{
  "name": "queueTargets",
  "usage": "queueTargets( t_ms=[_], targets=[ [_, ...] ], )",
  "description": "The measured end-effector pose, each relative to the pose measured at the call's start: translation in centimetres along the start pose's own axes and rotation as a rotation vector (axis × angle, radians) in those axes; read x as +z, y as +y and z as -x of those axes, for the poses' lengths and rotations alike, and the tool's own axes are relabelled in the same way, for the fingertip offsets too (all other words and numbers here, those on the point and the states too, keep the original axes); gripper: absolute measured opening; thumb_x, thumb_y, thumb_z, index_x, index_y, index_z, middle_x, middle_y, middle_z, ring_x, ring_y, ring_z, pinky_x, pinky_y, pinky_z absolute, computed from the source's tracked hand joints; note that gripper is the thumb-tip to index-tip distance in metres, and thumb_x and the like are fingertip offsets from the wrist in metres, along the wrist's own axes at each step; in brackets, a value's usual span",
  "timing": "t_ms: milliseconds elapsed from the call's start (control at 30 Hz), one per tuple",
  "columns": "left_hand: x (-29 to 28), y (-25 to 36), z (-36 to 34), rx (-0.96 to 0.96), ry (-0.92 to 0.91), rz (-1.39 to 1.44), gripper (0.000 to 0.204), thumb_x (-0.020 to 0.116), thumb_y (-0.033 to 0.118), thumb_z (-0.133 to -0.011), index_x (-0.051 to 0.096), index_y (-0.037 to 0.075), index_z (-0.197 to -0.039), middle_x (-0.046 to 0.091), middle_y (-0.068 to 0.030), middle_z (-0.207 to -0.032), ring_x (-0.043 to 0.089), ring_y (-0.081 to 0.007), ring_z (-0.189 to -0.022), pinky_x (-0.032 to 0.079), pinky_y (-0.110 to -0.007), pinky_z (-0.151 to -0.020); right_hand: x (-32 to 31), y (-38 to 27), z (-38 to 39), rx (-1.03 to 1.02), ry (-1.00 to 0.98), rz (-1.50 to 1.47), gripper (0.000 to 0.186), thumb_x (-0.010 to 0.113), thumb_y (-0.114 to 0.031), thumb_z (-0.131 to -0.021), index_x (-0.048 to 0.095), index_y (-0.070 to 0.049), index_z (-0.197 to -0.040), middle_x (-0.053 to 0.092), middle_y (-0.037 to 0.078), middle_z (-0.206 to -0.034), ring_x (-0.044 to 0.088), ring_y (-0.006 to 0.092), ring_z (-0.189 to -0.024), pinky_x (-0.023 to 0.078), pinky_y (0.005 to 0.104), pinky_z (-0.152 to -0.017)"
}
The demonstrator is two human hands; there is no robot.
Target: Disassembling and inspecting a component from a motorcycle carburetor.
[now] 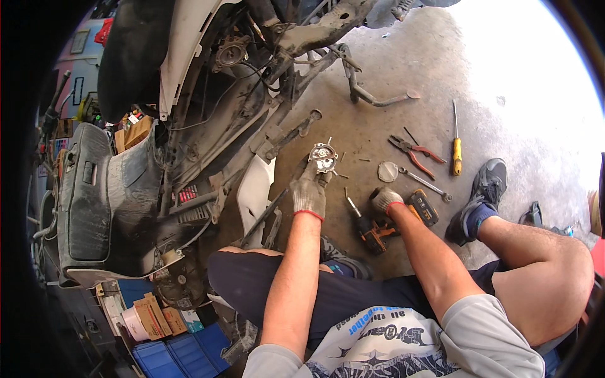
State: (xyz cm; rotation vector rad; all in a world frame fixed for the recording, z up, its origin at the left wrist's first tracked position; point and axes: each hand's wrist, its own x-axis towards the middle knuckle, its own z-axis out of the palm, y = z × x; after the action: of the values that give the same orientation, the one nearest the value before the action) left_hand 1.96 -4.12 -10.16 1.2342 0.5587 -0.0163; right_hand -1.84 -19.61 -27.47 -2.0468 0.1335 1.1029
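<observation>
Both hands, left hand point(309, 192) and right hand point(383, 200), wear grey knit gloves with red cuffs, above a grey-sleeved printed shirt point(384, 343), dark shorts point(328, 293), blue sock and grey shoe point(484, 189).

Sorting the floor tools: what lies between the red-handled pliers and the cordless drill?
In the head view, a slim metal wrench lies on the concrete between the red-handled pliers and the cordless drill, beside a round grey disc.
</observation>
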Motion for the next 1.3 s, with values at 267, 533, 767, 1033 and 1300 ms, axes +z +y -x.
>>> queueTargets(
  t_ms=[267,533,767,1033,1300],
  targets=[
    [-0.2,0.0,-0.1,0.0,-0.01,-0.025,0.029,0.058,0.01,-0.095,0.057,0.002,-0.123,0.066,-0.0108,-0.107,0.068,-0.0186,-0.088,0.057,-0.027,-0.066,-0.2,-0.6,0.7,-0.005,0.006,0.001,0.039,0.052,-0.021,-0.086,0.066,-0.003,-0.118,0.063,0.02,-0.123,0.06,0.0355,-0.116,0.05,0.0424,-0.093],
    [0.1,0.1,0.3,0.006,-0.026,-0.03,0.029,0.06,0.008,-0.094,0.057,0.001,-0.122,0.066,-0.0106,-0.107,0.067,-0.018,-0.087,0.057,-0.026,-0.067,0.1,-0.3,0.3,-0.026,0.013,-0.035,0.039,0.051,-0.022,-0.086,0.066,-0.004,-0.118,0.063,0.019,-0.123,0.061,0.0357,-0.115,0.05,0.0427,-0.093],
    [0.3,0.1,0.4,0.012,-0.032,-0.015,0.029,0.061,0.005,-0.093,0.058,0.002,-0.121,0.066,-0.0102,-0.107,0.067,-0.0178,-0.087,0.056,-0.026,-0.07,0.4,0.0,-0.4,-0.006,0.017,-0.021,0.04,0.051,-0.022,-0.087,0.064,-0.004,-0.12,0.063,0.019,-0.123,0.06,0.0357,-0.116,0.05,0.0425,-0.094],
    [0.2,0.1,0.3,0.015,-0.039,-0.018,0.028,0.06,0.007,-0.094,0.058,0.003,-0.121,0.067,-0.0094,-0.109,0.066,-0.016,-0.086,0.055,-0.026,-0.069,0.6,-0.1,-0.4,-0.03,0.019,-0.011,0.039,0.051,-0.024,-0.087,0.065,-0.006,-0.12,0.063,0.019,-0.123,0.06,0.036,-0.116,0.05,0.0426,-0.095],
    [0.9,0.6,1.0,0.052,-0.039,-0.122,0.027,0.06,0.009,-0.095,0.059,0.004,-0.121,0.066,-0.0077,-0.107,0.065,-0.0142,-0.086,0.053,-0.025,-0.068,0.6,-0.2,-0.2,-0.042,0.01,-0.006,0.039,0.051,-0.025,-0.088,0.066,-0.005,-0.117,0.063,0.019,-0.123,0.06,0.0356,-0.115,0.05,0.0428,-0.094]
  ],
)
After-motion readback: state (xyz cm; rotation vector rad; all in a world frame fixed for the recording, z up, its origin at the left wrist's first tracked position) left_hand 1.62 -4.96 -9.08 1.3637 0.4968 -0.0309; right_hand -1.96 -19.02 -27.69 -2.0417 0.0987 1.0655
